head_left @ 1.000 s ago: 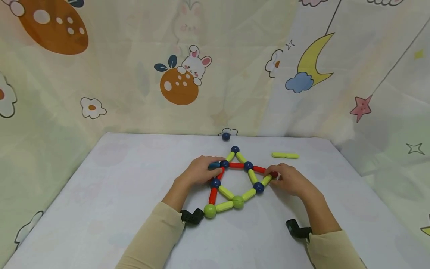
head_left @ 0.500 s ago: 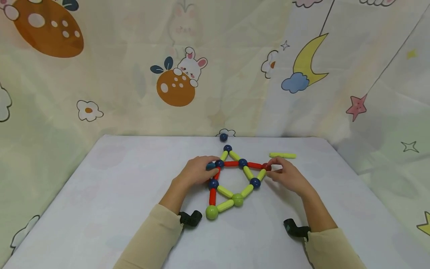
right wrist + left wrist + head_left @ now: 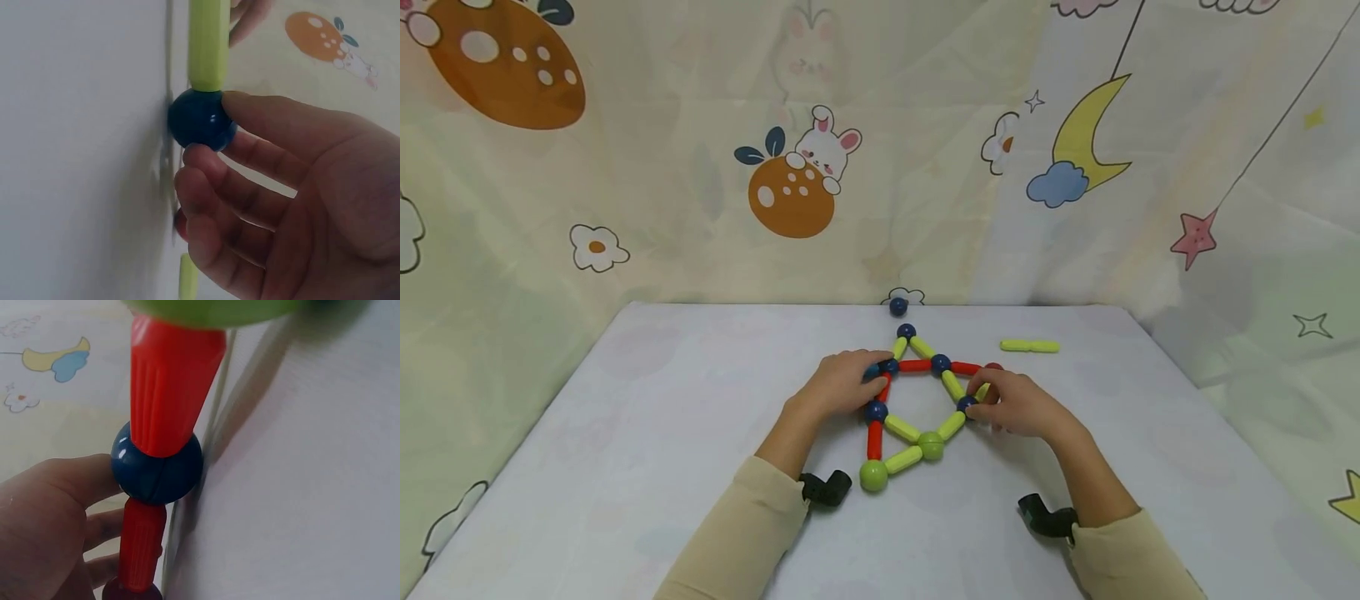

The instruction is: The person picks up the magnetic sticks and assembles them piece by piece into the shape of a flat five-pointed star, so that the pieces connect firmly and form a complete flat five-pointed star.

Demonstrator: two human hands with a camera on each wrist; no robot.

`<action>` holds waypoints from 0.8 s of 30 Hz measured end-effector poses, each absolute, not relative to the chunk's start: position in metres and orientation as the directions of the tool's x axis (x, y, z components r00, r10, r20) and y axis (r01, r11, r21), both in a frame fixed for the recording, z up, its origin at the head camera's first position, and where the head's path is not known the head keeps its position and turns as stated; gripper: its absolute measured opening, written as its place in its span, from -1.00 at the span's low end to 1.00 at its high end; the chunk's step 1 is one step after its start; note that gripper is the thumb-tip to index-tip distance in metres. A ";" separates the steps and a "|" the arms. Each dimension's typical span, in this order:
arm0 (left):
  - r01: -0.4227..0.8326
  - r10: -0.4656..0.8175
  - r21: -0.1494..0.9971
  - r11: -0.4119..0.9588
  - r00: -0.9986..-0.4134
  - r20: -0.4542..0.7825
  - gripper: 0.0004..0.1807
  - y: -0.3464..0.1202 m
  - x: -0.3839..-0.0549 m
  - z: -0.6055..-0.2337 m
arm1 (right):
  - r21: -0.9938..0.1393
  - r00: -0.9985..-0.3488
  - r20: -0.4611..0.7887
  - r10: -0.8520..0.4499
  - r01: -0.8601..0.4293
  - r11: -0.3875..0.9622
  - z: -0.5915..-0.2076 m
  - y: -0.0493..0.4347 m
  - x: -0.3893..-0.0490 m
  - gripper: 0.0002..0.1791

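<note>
A flat frame of magnetic rods and balls lies on the white table, with red rods (image 3: 914, 366), yellow-green rods (image 3: 902, 428), dark blue balls (image 3: 941, 363) and green balls (image 3: 873, 476). My left hand (image 3: 835, 385) grips the frame's left corner, thumb and index finger about a blue rod (image 3: 872, 372) and the ball at its end. In the left wrist view its fingers lie behind a red rod (image 3: 144, 544). My right hand (image 3: 1022, 406) pinches the right-hand dark blue ball (image 3: 201, 119) between thumb and fingers. It partly hides a red ball (image 3: 994, 367) behind it.
A loose dark blue ball (image 3: 898, 307) lies at the table's back edge. Behind the right hand lies a yellow-green piece (image 3: 1030, 346), apart from the frame. A printed cloth (image 3: 685, 167) hangs behind the table (image 3: 700, 350).
My right hand has gone from the red ball at the right corner to the dark blue ball nearer me. The frame's right corner has shifted slightly back and left; the left hand keeps its hold.
</note>
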State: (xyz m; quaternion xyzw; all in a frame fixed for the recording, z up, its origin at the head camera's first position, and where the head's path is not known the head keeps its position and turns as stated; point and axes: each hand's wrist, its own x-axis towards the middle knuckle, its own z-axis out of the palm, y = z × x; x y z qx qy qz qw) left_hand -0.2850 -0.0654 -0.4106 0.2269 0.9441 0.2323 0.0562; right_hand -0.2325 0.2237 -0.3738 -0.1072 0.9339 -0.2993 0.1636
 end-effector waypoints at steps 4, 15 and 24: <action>0.353 0.428 0.531 0.771 -0.904 -0.021 -0.50 -0.067 -0.281 -0.406 | -0.576 -0.933 -0.208 -0.295 -0.127 0.807 -0.378 0.224 -0.234 -0.70; 0.289 0.460 0.608 0.740 -0.876 -0.143 -0.81 -0.080 -0.276 -0.380 | -0.613 -0.973 -0.192 -0.129 0.016 0.790 -0.385 0.219 -0.246 -0.53; 0.271 0.511 0.589 0.762 -0.809 -0.288 -0.83 -0.086 -0.269 -0.363 | -0.689 -0.981 -0.146 -0.131 0.006 0.725 -0.397 0.213 -0.261 -0.62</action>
